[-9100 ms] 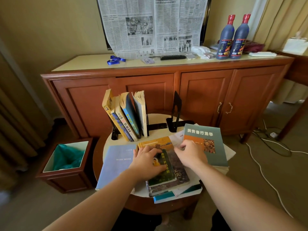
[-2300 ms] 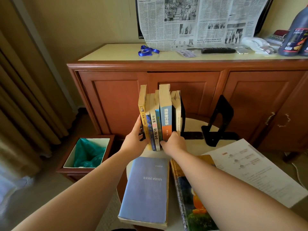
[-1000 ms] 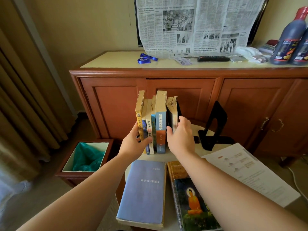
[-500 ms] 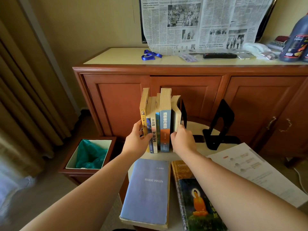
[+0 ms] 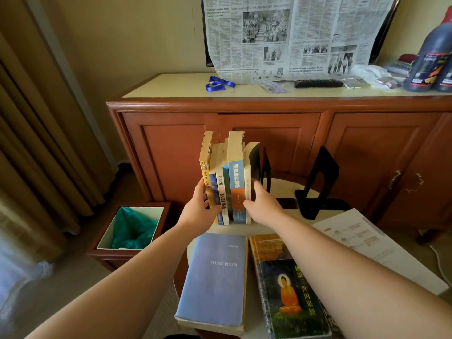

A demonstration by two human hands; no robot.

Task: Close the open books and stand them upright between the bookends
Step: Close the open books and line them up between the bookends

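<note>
Nearby, both hands (image 5: 199, 209) (image 5: 263, 206) clasp upright books (image 5: 226, 182); fingers half-curled; bookend (image 5: 318, 182) apart.

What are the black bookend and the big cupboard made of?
The black bookend looks like thin bent metal, painted black, with a slight sheen. The cupboard seems to be reddish-brown varnished wood with paneled doors; its pale top could be laminate.

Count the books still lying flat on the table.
3 visible: the blue book front left, the Buddha-cover book beside it, stacked on an orange-brown book. More may hide beneath.
</note>
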